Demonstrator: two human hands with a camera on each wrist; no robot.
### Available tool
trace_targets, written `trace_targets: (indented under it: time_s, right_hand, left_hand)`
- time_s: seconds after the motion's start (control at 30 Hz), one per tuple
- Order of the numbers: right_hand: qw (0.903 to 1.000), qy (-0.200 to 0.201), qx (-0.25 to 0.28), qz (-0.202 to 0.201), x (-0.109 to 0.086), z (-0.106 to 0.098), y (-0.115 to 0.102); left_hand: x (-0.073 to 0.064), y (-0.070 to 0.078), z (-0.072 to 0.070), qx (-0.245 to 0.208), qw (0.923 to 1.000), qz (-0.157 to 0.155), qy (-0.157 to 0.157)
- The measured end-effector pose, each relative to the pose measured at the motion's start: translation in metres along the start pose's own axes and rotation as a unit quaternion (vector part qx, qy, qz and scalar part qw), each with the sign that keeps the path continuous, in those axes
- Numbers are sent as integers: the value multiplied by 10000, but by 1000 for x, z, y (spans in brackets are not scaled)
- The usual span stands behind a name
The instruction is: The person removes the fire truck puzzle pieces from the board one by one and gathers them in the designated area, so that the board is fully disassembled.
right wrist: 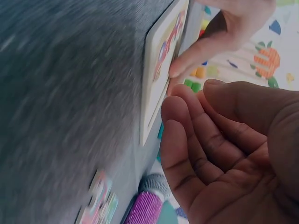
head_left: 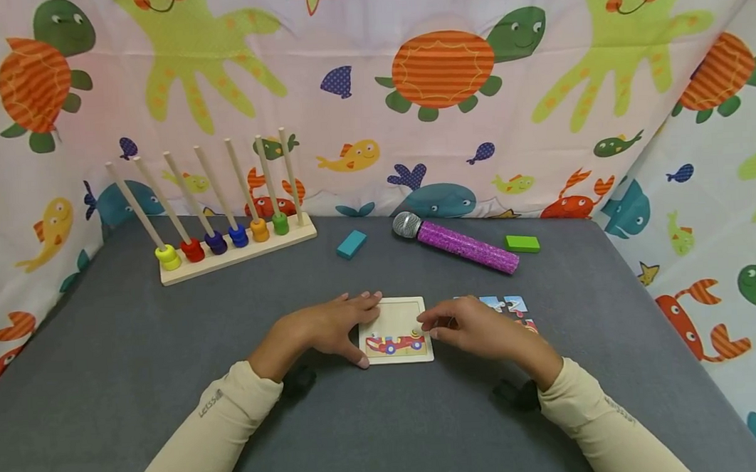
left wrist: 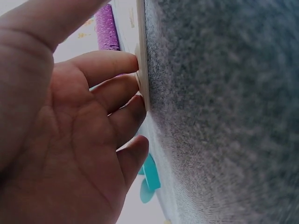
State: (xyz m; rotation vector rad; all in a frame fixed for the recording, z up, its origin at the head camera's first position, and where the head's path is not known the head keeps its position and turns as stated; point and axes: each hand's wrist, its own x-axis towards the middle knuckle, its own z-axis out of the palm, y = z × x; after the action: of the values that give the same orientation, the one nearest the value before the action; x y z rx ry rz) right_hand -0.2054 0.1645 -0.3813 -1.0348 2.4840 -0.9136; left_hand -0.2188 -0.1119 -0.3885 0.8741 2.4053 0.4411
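A wooden puzzle board [head_left: 391,314] with a pale raised frame lies on the grey table, a red vehicle picture along its lower part and bare wood above. My left hand [head_left: 344,327] rests at its left side, fingers spread, with the thumb at the near corner and fingertips at the edge. Over the right edge hovers my right hand [head_left: 469,325], fingers loosely bent; in the right wrist view nothing shows between its thumb [right wrist: 233,100] and fingers. Loose jigsaw pieces [head_left: 516,305] lie beyond the right hand, partly hidden by it.
Behind the board lie a teal block [head_left: 351,244], a purple glittery microphone [head_left: 465,246] and a green block [head_left: 522,243]. A wooden peg stand [head_left: 244,250] with colored rings stands at the back left. A sea-animal cloth [head_left: 359,123] hangs behind the table.
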Motion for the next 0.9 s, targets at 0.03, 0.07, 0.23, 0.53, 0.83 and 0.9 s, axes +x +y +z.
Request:
trace_targets:
  time_s: [0.03, 0.07, 0.23, 0.53, 0.83, 0.9]
  right_hand:
    - [10000, -13, 25, -51, 2, 2, -1]
    - [9999, -30, 82, -82, 5, 3, -3]
    - [9988, -140, 366, -297, 15, 11, -12]
    - [9970, -252, 528, -500, 34, 23, -17]
    - [9975, -350, 554, -281, 38, 27, -18]
    - [9973, -382, 544, -308, 40, 28, -17]
  left_hand:
    - [0, 0, 0, -3, 10000, -18, 14]
    - [1, 0, 0, 2, 10000, -36, 25]
    - [0, 0, 0, -15, 10000, -64, 66]
    - [0, -1, -1, -117, 9999, -32, 102]
    - [0, -2, 0, -159, 9996, 214, 136]
    - [0, -1, 0, -206, 9995, 210, 128]
